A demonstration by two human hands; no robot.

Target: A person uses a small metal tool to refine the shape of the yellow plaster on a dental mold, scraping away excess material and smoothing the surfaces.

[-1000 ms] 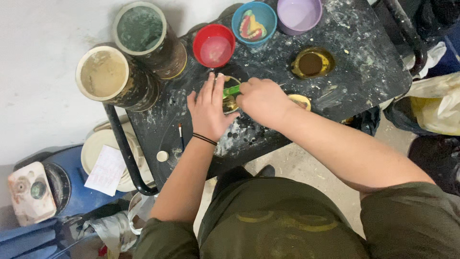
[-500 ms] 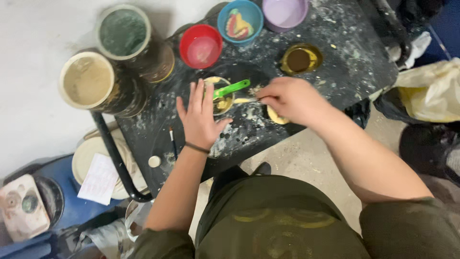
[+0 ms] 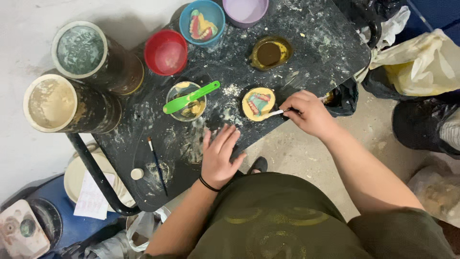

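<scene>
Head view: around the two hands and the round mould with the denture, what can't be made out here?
- Tool in the right hand: only its pale tip shows at the yellow mould; fingers hide the handle.
- Under the left hand: the palm lies flat on the black table, covering whatever is beneath.
- Glass cup: the green spatula crosses it; contents are unclear.
- Purple bowl: cut by the top edge.

1. You have a white paper slip (image 3: 92, 197) with faint print lying below the counter's (image 3: 330, 52) left corner, on a round cream lid.
2. A white-and-yellow plastic bag (image 3: 417, 57) sits just right of the counter.
3. You have no screens or signs.
</scene>
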